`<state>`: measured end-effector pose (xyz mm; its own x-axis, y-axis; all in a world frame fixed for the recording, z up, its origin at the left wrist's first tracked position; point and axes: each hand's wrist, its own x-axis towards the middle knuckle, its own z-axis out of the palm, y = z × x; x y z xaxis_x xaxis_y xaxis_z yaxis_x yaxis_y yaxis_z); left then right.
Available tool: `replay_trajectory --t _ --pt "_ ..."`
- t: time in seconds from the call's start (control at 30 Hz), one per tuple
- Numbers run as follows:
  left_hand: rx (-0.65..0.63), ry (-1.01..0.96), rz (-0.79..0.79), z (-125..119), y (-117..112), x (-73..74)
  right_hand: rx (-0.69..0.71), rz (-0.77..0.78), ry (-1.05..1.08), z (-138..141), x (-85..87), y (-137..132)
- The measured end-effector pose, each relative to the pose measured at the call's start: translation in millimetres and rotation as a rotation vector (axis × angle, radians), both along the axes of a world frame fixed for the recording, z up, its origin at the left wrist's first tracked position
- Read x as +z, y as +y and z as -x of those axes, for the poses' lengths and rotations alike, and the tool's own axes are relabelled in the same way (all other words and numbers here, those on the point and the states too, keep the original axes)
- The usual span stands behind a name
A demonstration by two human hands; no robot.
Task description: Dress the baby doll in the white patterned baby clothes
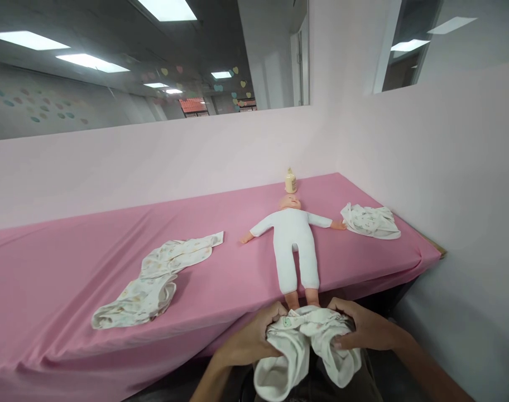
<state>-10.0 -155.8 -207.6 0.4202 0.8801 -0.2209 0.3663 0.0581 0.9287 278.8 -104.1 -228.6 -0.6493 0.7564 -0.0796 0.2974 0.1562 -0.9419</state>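
**Both hands gather baby trousers at the doll's feet**

The left hand (254, 335) and the right hand (361, 326) each grip one side of the small white cotton baby trousers with a faint print (305, 335), fingers curled tight into the bunched waist. The two legs of the garment hang down below the hands, off the near edge of the table. The gathered opening sits just in front of the bare feet (302, 298) of the soft baby doll in a white one-piece suit (294, 240); whether the cloth touches the toes cannot be told.

The doll lies on its back on the long table under a pink cloth (70, 268), arms spread wide, legs pointing toward the person and head toward the far wall. Just beyond its head stands a small cream feeding bottle (291, 181), upright.

To the left of the doll, well apart from it, a crumpled white printed baby garment (154, 282) lies stretched across the cloth. On the other side, a second white printed garment in a loose heap (369, 220) lies right beside the doll's outstretched hand, near the table's far right corner. A pale pink partition wall (447, 167) runs behind and to the right of the table
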Motion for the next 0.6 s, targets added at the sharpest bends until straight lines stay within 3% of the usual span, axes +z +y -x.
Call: replay_trajectory --t 0.07,0.13,0.23,0.37,0.47,0.6 --pt "-0.098 -0.022 0.033 14 6 22.7 0.148 0.061 -0.029 -10 18.3 6" --pt "-0.162 -0.013 0.035 26 15 53.0 0.156 0.025 -0.072 -18 42.8 13" --pt "-0.232 0.129 -0.113 40 33 109.5 0.094 -0.177 -0.151 -24 91.6 26" --pt "-0.455 0.193 -0.278 43 62 187.6 0.055 -0.45 -0.129 -23 163.5 45" --pt "-0.384 0.319 -0.385 36 80 232.0 -0.053 -0.554 -0.062 -19 201.7 58" --pt "-0.129 0.42 -0.573 23 97 260.3 -0.138 -0.64 -0.049 -17 222.6 71"
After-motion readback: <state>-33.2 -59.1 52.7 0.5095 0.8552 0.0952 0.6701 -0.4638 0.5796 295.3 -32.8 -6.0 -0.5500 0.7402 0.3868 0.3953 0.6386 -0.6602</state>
